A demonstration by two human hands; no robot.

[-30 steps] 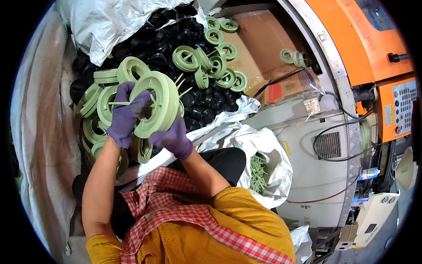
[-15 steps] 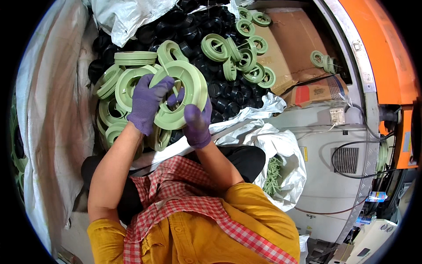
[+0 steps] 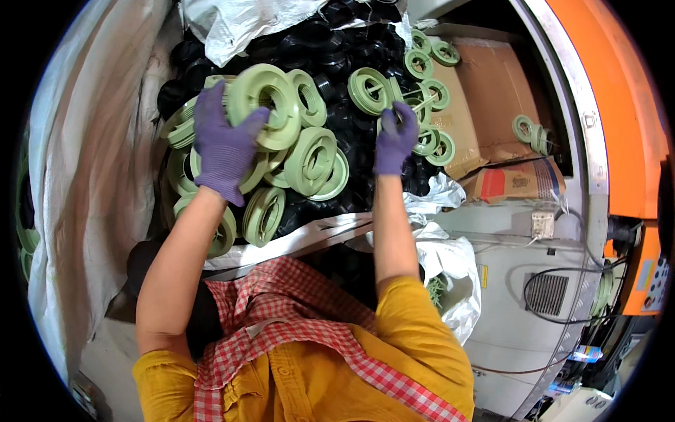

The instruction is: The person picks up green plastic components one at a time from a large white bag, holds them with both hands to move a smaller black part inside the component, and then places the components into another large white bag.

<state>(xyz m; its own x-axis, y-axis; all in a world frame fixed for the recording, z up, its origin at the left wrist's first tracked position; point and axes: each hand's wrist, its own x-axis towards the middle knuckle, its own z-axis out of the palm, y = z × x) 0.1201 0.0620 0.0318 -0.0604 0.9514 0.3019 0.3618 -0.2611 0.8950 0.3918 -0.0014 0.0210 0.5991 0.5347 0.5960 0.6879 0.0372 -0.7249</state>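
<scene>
My left hand [image 3: 226, 144] is closed on the left side of a pale green plastic ring [image 3: 261, 95], thumb across its front. The ring is tilted over a heap of similar threaded rings, including a leaning green ring [image 3: 309, 160]. Further right, my right hand [image 3: 396, 141] has thumb and fingers apart at a cluster of green rings with thin crossbars [image 3: 422, 102]. Its fingertips overlap these rings; whether they touch is unclear. Both hands wear purple gloves. Many black plastic parts [image 3: 337, 151] lie beneath the rings.
A white sack [image 3: 246, 21] and its folded rim surround the black parts. Brown cardboard [image 3: 496, 98] with a few rings lies at right. A white bag [image 3: 460, 271] holds thin green pieces. A grey cabinet [image 3: 506, 260] and an orange machine part [image 3: 619, 105] stand at right.
My right hand has let go of the green ring and moved right to the other rings. My left hand has moved up with the ring over the heap. The view has shifted slightly.
</scene>
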